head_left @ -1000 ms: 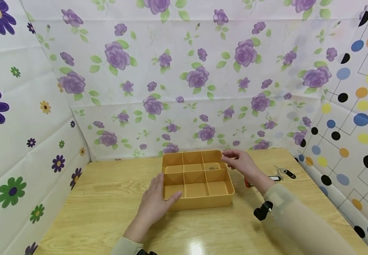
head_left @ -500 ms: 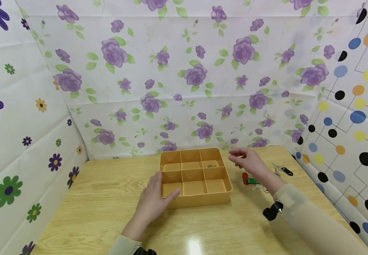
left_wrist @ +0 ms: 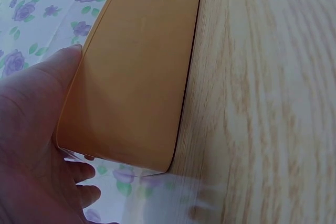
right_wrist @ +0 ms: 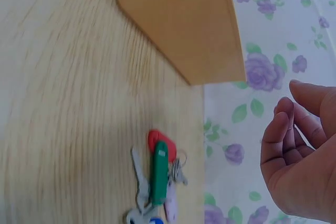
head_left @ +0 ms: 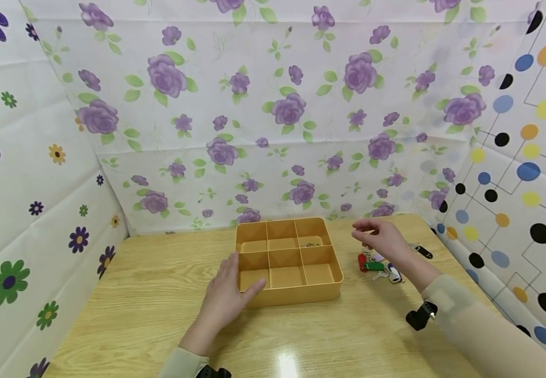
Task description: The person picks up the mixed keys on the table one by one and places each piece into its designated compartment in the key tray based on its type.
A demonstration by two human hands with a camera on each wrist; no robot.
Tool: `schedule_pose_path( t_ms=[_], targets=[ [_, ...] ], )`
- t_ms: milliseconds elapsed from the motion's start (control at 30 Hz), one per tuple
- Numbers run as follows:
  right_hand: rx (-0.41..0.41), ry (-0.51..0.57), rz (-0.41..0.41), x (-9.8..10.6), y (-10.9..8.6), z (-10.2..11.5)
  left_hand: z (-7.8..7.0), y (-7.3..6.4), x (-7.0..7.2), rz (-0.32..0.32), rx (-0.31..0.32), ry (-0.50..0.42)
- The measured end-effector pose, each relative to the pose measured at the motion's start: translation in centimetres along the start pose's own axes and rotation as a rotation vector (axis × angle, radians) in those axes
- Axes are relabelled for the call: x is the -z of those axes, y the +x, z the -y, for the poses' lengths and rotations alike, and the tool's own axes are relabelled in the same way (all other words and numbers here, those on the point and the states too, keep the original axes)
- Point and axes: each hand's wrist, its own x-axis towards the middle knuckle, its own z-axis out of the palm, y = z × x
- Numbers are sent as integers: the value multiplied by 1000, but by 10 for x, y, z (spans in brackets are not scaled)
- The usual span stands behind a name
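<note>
A mustard-yellow six-compartment organizer box [head_left: 292, 296] stands on the table. My left hand [head_left: 224, 294] rests against its front left corner, fingers along the left side and thumb [left_wrist: 62, 62] at the front rim. Small metal pieces [head_left: 310, 245] lie in the back right compartment, too small to tell apart. My right hand [head_left: 382, 240] hovers right of the box with loosely bent fingers and holds nothing visible. Below it lie keys with tags: a red tag [head_left: 362, 262], a green tag [right_wrist: 159, 174] and a blue-and-white tag [head_left: 394, 273]. A black tag [head_left: 424, 252] lies farther right.
The wood-grain table [head_left: 169, 304] extends left of and in front of the box. A flowered cloth [head_left: 226, 105] hangs close behind it. Patterned cloths [head_left: 509, 184] also close off both sides. My right forearm partly covers the area around the keys.
My right hand has moved right, away from the box's back right corner, and the keys beneath it show more. My left hand stays at the box, which has not visibly moved on the table.
</note>
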Motion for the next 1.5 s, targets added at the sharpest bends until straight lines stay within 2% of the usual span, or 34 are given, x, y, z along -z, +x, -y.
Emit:
schedule_pose_path(
  t_ms=[233, 433, 933, 1200, 1500],
  targets=[
    [-49, -24, 6, 16, -10, -17, 1, 1, -2, -11, -6, 5],
    [-70, 8, 12, 22, -17, -30, 2, 2, -2, -12, -10, 15],
    [-53, -68, 41, 22, -27, -49, 1, 1, -1, -1, 5, 12],
    [-56, -76, 90, 21, -25, -65, 1, 1, -1, 0, 6, 13],
    [-92, -46, 114, 20, -32, -77, 2, 2, -2, -2, 8, 15]
  ],
)
